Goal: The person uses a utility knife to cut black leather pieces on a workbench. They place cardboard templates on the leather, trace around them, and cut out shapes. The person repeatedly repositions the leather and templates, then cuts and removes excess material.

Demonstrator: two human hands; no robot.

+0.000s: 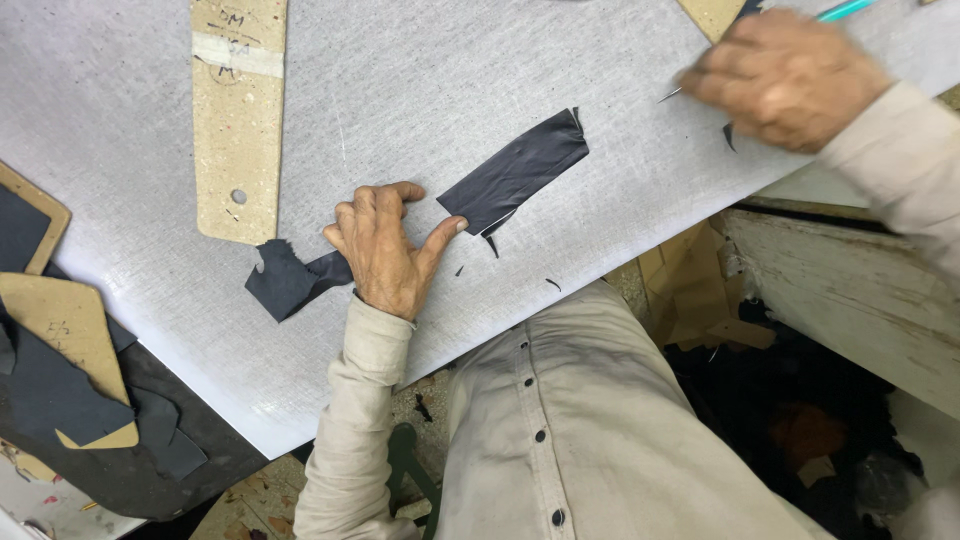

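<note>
My left hand [385, 255] pins the half-trimmed black strip [515, 172] mid-frame, right hand [785, 78] upper right clenched around a teal-handled blade [845, 10], offcuts already loose, more trimming left.

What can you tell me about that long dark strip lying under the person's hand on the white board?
The strip is thin, matt black sheet, perhaps leather or fabric, lying flat and slanted across the white board. Its upper right end is cut fairly square with a small frayed corner; its lower left end is ragged and notched. The left hand presses down on its middle, hiding that part. A thin sliver hangs at its lower edge, with tiny scraps nearby.
</note>
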